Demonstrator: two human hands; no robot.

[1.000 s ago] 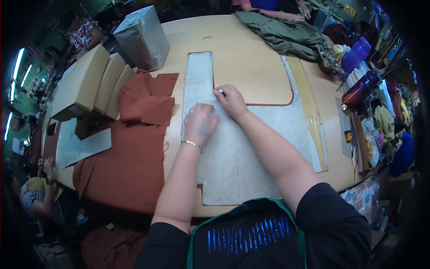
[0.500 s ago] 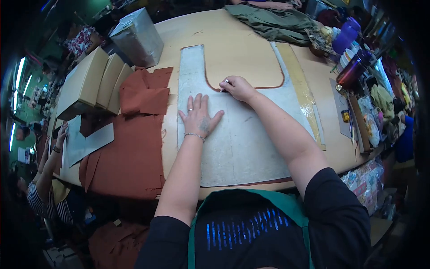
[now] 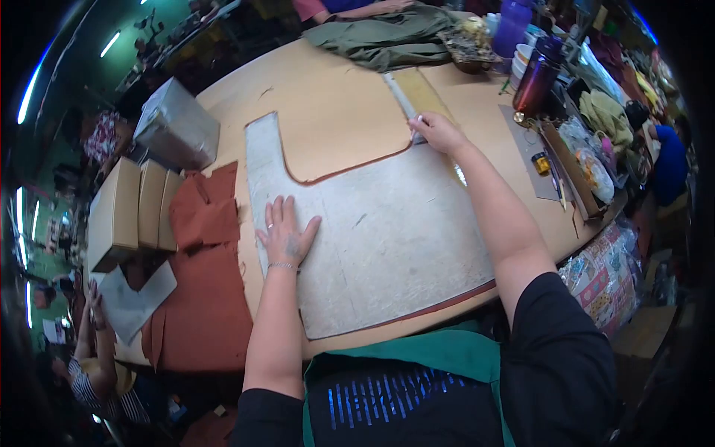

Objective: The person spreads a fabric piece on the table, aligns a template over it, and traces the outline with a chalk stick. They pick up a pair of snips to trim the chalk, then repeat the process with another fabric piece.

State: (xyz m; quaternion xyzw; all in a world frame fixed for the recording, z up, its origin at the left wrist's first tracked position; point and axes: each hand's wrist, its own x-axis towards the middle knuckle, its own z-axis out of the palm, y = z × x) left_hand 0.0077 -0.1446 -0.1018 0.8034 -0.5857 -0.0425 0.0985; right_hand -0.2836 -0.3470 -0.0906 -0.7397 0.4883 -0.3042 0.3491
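A large grey pattern board with a U-shaped cut-out lies on the table, with reddish-brown fabric showing as a thin rim beneath it. My left hand is flat on the board's left part, fingers spread. My right hand is closed in a pinch on a slim white pen-like marker, its tip at the right corner of the cut-out's curved edge. The fingers partly hide the marker.
Reddish-brown fabric pieces and upright cardboard boxes stand left. Olive cloth lies at the far edge. A dark tumbler, a small jar and pens are at right. Another person's hands touch a grey piece at left.
My right hand has moved with the marker rightward along the cut-out's edge, from its lower left to its right corner. My left hand stays flat on the board. The view has turned.
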